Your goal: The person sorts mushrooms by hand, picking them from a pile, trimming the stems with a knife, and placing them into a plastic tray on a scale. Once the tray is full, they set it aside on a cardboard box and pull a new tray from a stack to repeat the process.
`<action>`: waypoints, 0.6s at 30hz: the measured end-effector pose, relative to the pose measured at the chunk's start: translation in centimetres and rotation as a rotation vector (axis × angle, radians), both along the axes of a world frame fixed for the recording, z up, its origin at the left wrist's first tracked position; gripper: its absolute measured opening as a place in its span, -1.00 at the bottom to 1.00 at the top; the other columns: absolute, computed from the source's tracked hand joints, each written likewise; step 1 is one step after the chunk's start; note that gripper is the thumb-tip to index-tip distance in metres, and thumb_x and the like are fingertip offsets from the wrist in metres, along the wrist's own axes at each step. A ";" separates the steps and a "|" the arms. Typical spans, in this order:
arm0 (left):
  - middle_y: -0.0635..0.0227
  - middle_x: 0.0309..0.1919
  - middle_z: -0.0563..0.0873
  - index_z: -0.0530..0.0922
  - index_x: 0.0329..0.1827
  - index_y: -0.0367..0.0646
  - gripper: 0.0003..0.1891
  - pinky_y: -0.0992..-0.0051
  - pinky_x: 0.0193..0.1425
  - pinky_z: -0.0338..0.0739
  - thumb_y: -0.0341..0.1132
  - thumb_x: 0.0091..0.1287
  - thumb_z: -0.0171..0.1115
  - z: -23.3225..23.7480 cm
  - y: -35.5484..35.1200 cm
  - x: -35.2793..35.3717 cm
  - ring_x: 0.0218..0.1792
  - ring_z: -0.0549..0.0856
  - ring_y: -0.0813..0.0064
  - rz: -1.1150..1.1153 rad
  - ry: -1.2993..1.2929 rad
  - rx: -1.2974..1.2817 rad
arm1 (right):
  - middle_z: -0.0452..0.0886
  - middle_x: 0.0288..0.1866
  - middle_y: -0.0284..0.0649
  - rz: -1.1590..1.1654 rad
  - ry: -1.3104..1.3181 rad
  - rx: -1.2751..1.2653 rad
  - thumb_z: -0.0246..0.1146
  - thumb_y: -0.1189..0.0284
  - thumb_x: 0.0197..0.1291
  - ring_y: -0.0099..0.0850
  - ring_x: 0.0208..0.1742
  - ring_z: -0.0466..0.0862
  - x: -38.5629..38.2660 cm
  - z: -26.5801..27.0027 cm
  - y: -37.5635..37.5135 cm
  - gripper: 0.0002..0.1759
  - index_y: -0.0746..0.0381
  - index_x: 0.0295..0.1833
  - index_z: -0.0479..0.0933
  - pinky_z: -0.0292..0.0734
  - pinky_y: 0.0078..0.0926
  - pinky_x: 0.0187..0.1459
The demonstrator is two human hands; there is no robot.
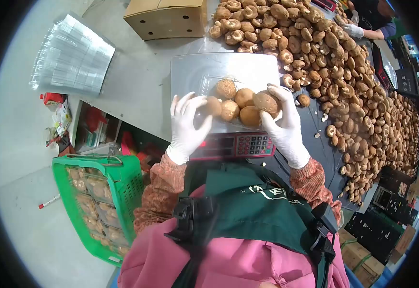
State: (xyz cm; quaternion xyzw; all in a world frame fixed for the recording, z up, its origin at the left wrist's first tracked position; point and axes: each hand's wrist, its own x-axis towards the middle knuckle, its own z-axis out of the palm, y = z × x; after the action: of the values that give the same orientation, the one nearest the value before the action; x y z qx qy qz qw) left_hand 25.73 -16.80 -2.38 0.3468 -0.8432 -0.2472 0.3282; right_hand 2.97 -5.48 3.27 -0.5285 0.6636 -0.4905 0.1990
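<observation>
Both of my hands wear white gloves over a digital scale with a steel plate (183, 67) and a red-edged keypad (252, 145). On the plate is a clear plastic tray (207, 85) with several brown shiitake mushrooms (244, 98) in it. My left hand (188, 124) has its thumb and fingers around a slightly blurred mushroom (213, 106) at the tray's left side. At the right side, my right hand (286, 126) grips another mushroom (266, 102) between thumb and fingers. The tray's near edge is partly hidden by the mushrooms.
A large heap of shiitake mushrooms (334, 72) covers the right of the table. Stacked clear trays (75, 55) and a cardboard box (171, 21) stand at the back left. A green basket (132, 180) holds filled packs. Another person's gloved hand (353, 30) is at the far right.
</observation>
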 end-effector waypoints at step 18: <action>0.33 0.07 0.63 0.59 0.15 0.01 -0.47 -0.22 0.57 -0.02 -0.14 0.09 0.53 1.6 -2.3 -5.1 0.28 0.52 0.18 0.139 -0.116 -0.147 | 0.50 0.30 -0.02 -0.113 -0.163 -0.027 0.33 0.54 0.22 -0.26 0.34 0.53 0.4 0.4 -2.9 -0.43 0.32 0.35 0.41 0.45 -0.33 0.36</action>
State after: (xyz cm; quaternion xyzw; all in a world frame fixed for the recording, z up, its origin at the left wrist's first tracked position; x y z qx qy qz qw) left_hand 20.65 -19.08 -0.75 0.3931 -0.8505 -0.1408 0.3200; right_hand 3.34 -8.34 3.67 -0.4512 0.6672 -0.5513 0.2175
